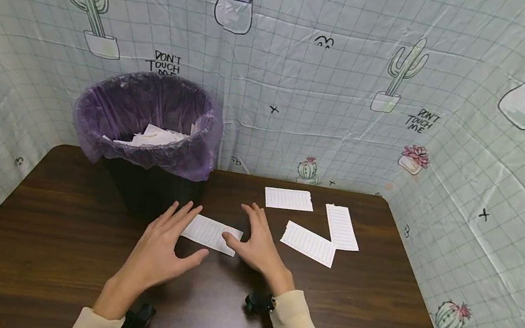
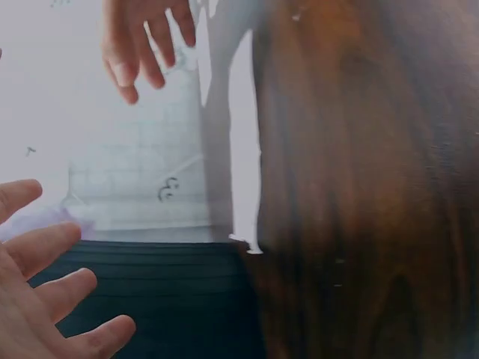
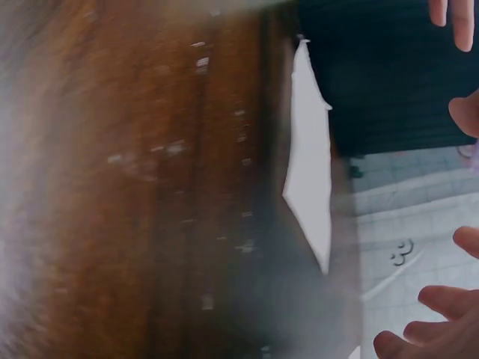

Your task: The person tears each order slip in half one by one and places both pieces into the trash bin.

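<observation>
A printed paper slip (image 1: 208, 233) lies on the wooden table in the head view, between both hands. My left hand (image 1: 157, 254) hovers at its left end, fingers spread and holding nothing. From the other side, my right hand (image 1: 256, 242) reaches over the slip's right end, thumb apart from the fingers. The left wrist view shows the left hand (image 2: 52, 299) clear of the slip (image 2: 243, 142). In the right wrist view, the right hand (image 3: 434, 321) also stands off the slip (image 3: 308, 157), its fingers loosely extended.
A black bin (image 1: 148, 182) with a purple liner (image 1: 148, 97) stands at the back left, holding several papers (image 1: 156, 136). Three more slips lie at the right: a back one (image 1: 289, 198), a slanted one (image 1: 342, 228) and a nearer one (image 1: 309, 244). Patterned cloth (image 1: 285, 62) surrounds the table.
</observation>
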A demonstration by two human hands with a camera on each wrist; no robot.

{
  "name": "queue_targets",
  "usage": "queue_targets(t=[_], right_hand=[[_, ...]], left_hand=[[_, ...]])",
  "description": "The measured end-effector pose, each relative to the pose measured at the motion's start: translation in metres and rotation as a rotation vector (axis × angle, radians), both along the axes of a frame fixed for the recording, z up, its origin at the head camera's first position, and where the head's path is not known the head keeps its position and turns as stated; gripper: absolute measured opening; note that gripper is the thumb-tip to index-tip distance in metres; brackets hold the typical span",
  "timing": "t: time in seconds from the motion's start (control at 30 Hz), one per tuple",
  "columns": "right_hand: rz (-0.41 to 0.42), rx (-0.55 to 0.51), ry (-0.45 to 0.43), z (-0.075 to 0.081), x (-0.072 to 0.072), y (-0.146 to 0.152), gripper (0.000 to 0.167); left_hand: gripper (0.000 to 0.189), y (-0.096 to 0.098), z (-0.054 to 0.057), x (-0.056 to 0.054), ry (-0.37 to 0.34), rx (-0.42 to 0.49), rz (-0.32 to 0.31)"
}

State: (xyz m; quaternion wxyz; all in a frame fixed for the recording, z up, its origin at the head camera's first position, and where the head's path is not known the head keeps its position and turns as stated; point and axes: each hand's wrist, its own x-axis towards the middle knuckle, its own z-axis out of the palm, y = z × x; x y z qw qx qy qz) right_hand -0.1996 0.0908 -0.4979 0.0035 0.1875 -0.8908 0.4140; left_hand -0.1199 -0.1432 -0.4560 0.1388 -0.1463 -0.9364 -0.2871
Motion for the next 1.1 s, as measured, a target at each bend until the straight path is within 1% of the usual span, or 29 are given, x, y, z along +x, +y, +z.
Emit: queue_targets(t=[0.07, 0.2, 0.33, 0.5, 0.63, 0.73, 0.93, 1.1], right_hand=[[0.002, 0.003, -0.016, -0.004, 0.0, -0.001, 0.083], [0.011, 0.009, -0.015, -0.01, -0.001, -0.002, 0.084], [0.024, 0.023, 0.012, -0.013, -0.002, -0.004, 0.082], [0.016, 0.065, 0.053, -0.017, -0.007, -0.008, 0.075], [0.009, 0.085, 0.049, -0.017, -0.01, -0.014, 0.069], [0.006, 0.094, 0.039, -0.016, -0.012, -0.017, 0.064], [0.016, 0.116, 0.051, -0.018, -0.013, -0.021, 0.057], [-0.002, 0.124, 0.033, -0.02, -0.013, -0.023, 0.053]], left_hand=[[0.083, -0.001, -0.004, 0.001, -0.02, 0.014, 0.015], [0.083, -0.004, -0.012, 0.001, -0.047, 0.056, 0.043], [0.081, -0.006, -0.02, 0.003, -0.05, 0.087, 0.055], [0.08, -0.008, -0.027, 0.005, -0.05, 0.115, 0.054], [0.079, -0.01, -0.03, 0.005, -0.056, 0.134, 0.06], [0.079, -0.011, -0.031, 0.005, -0.073, 0.139, 0.066], [0.08, -0.011, -0.031, 0.006, -0.086, 0.143, 0.07], [0.08, -0.012, -0.031, 0.005, -0.09, 0.151, 0.071]])
